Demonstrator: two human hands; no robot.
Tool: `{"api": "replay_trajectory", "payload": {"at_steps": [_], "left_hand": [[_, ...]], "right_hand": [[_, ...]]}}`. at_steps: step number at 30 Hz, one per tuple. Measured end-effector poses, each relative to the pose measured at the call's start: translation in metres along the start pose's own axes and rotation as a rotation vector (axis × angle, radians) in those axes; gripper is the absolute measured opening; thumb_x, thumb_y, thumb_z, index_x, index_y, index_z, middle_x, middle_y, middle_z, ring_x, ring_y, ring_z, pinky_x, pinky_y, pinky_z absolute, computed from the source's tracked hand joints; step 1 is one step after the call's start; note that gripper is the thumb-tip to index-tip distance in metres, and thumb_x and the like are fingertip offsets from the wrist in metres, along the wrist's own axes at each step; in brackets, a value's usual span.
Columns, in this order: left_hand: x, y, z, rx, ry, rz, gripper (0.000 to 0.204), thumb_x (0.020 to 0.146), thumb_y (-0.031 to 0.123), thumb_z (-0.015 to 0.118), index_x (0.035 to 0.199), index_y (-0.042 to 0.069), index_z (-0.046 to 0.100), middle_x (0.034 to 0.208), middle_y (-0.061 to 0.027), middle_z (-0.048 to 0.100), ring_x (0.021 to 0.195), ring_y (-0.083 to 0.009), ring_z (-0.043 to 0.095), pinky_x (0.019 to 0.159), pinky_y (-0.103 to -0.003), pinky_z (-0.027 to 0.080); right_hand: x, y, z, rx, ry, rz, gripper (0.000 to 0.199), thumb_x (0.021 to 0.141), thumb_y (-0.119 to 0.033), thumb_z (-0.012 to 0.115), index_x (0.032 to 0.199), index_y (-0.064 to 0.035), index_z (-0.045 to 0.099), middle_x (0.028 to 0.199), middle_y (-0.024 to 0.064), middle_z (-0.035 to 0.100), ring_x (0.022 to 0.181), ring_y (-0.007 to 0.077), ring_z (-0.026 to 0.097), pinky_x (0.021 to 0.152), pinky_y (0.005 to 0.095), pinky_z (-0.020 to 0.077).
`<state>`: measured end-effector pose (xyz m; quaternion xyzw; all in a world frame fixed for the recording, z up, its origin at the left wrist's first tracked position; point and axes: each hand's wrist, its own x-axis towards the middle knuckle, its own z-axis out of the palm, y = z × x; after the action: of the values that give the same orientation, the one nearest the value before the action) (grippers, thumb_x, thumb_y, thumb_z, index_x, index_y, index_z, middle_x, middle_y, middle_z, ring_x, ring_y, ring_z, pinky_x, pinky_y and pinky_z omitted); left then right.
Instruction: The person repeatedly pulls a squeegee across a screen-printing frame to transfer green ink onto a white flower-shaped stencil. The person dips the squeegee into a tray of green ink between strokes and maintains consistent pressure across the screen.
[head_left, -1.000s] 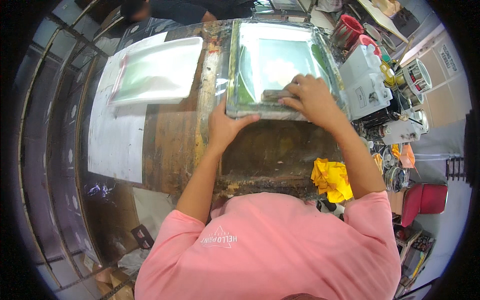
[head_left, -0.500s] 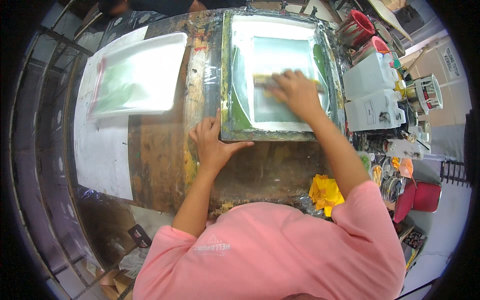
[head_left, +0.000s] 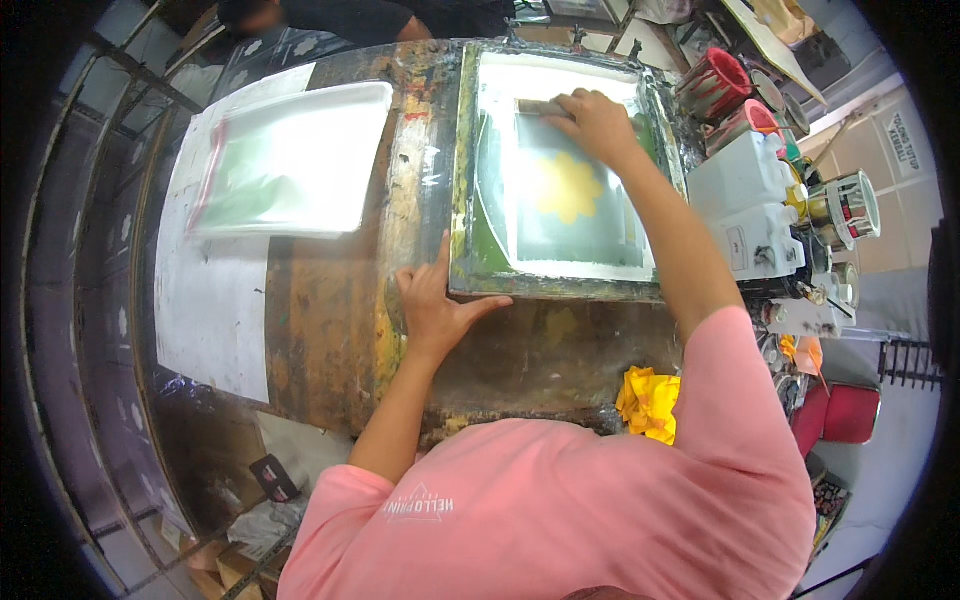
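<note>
Brown squeegee (head_left: 540, 107), right hand (head_left: 598, 122) curled around

One wide fisheye view, worn on head — left camera of side-by-side pair; looks steeply down and ahead past wearer's own front; upright, not mirrored; pink shirt (head_left: 560, 510) nearest lens, broad across 6 o'clock; left hand (head_left: 432, 312) just off centre toward 9 o'clock, right hand (head_left: 598, 128) toward 1 o'clock; table (head_left: 325, 320) spread below lens; white jugs (head_left: 740, 182) between 2 and 3 o'clock — straight edges bowing toward black border
</note>
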<state>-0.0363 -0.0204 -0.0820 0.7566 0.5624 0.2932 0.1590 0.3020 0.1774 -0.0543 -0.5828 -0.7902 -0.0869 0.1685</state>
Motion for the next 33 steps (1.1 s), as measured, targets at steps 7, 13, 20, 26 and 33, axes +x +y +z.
{"api": "replay_trajectory", "payload": {"at_steps": [7,13,20,26,33], "left_hand": [[-0.002,-0.002,0.001,0.012,0.019,0.029,0.122,0.059,0.071,0.093,0.155,0.005,0.056,0.087,-0.0092,0.067,0.092,-0.0288,0.055,0.095,-0.045,0.041],[-0.003,0.000,0.002,-0.032,0.025,-0.016,0.120,0.061,0.072,0.093,0.153,0.004,0.058,0.088,-0.0110,0.070,0.100,-0.0301,0.057,0.097,-0.045,0.041],[-0.005,-0.001,0.002,0.071,0.042,0.032,0.122,0.061,0.082,0.085,0.150,0.002,0.060,0.097,-0.0090,0.058,0.104,-0.0289,0.052,0.103,-0.045,0.030],[-0.005,-0.002,0.003,0.111,0.018,0.007,0.118,0.059,0.080,0.087,0.148,0.006,0.063,0.108,-0.0086,0.058,0.109,-0.0277,0.054,0.102,-0.045,0.032],[0.000,-0.006,0.002,0.075,0.000,0.064,0.122,0.058,0.077,0.088,0.152,0.005,0.060,0.099,-0.0056,0.056,0.100,-0.0257,0.052,0.098,-0.044,0.032]], "right_hand": [[-0.125,-0.098,-0.074,0.045,-0.068,-0.010,0.038,0.098,-0.052,0.067,0.105,-0.0148,0.071,0.097,0.0091,0.068,0.090,0.0305,0.069,0.068,0.0461,0.0586],[-0.176,-0.141,-0.119,0.069,-0.197,0.063,0.037,0.095,-0.045,0.074,0.107,-0.0107,0.073,0.097,0.0091,0.069,0.092,0.0330,0.069,0.074,0.0462,0.0572],[-0.155,-0.121,-0.126,0.233,-0.263,0.105,0.044,0.096,-0.054,0.070,0.107,-0.0121,0.077,0.092,0.0137,0.073,0.090,0.0352,0.072,0.075,0.0500,0.0573],[-0.181,-0.145,-0.117,0.177,-0.226,0.059,0.043,0.094,-0.048,0.073,0.117,-0.0120,0.078,0.101,0.0106,0.072,0.094,0.0330,0.069,0.077,0.0460,0.0571],[-0.112,-0.074,-0.036,0.090,0.025,-0.022,0.041,0.095,-0.043,0.073,0.124,-0.0148,0.077,0.106,0.0073,0.071,0.097,0.0294,0.067,0.079,0.0449,0.0578]]}}
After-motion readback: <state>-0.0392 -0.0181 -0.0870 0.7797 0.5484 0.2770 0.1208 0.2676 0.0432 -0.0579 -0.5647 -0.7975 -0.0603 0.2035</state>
